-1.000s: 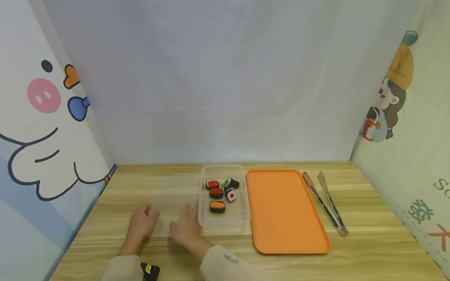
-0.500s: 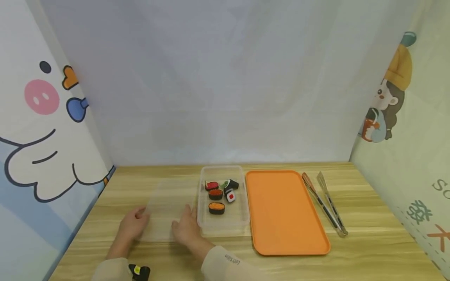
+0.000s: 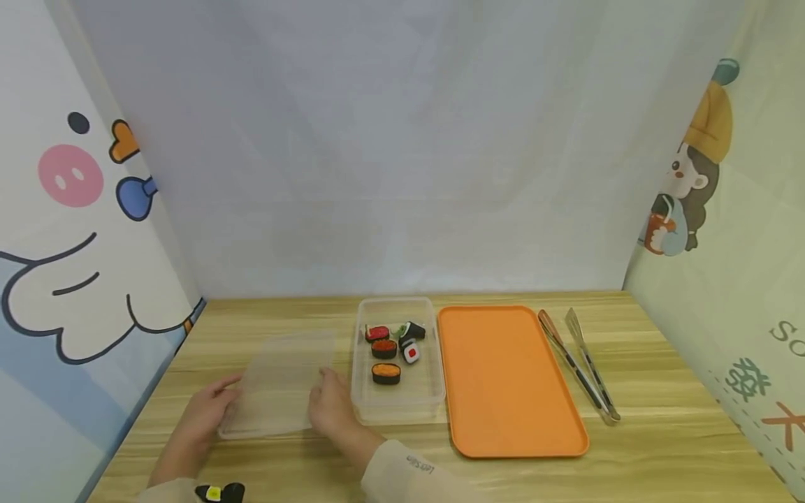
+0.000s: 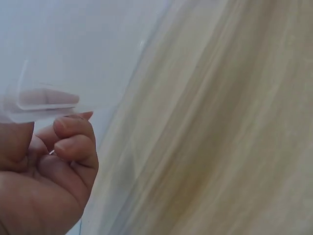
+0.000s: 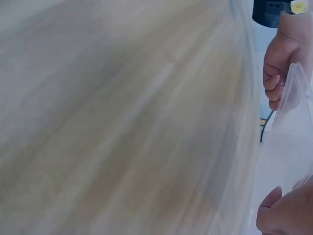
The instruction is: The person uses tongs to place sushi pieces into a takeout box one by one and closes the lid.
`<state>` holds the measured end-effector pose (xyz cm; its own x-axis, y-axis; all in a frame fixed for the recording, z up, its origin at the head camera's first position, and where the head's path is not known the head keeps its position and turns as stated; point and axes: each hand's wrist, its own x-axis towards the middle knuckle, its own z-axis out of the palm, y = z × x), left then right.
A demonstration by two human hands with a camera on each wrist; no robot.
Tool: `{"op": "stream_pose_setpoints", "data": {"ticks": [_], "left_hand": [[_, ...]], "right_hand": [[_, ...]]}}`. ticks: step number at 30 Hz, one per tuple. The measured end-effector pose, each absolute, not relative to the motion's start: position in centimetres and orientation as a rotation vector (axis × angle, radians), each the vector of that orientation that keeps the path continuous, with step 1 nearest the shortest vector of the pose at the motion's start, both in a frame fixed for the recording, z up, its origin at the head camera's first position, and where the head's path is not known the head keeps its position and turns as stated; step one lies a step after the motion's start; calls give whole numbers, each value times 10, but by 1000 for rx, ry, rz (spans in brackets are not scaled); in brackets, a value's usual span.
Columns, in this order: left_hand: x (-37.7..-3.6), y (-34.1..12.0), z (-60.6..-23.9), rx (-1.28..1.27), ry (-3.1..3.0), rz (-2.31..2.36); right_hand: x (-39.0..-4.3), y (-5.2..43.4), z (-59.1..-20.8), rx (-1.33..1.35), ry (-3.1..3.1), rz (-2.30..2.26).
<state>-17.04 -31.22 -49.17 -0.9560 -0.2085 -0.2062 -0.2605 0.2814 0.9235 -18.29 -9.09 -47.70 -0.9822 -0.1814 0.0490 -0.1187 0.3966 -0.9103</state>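
A translucent plastic lid [image 3: 283,384] is held slightly tilted over the left part of the table, left of a clear plastic box [image 3: 399,395]. My left hand [image 3: 202,412] pinches its left edge; in the left wrist view the curled fingers [image 4: 73,142] sit at the lid's corner, one finger showing through the plastic. At the lid's opposite edge my right hand [image 3: 333,411] grips it, partly cut off in the right wrist view. Inside the box lie several sushi pieces, among them an orange-topped one [image 3: 386,374], a red-topped one [image 3: 383,348] and a white roll [image 3: 411,352].
Right of the box lies an orange tray [image 3: 512,384]. Metal tongs [image 3: 581,367] with dark handles rest beyond it, spread apart. Printed cloth walls [image 3: 63,279] border the wooden table [image 3: 654,405] on the sides, and a pale curtain [image 3: 402,154] stands behind.
The lid has moved left, away from the box, and its near left corner has risen. My left hand has shifted left and toward me with it; the right hand has hardly moved.
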Motion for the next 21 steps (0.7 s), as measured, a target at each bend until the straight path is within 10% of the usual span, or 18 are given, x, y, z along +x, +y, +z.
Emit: {"op": "stream_pose_setpoints", "data": {"ticks": [21], "left_hand": [[-174, -272, -444, 3, 2362, 2125]], "right_hand": [[-214, -20, -421, -294, 2415, -1869]]}}
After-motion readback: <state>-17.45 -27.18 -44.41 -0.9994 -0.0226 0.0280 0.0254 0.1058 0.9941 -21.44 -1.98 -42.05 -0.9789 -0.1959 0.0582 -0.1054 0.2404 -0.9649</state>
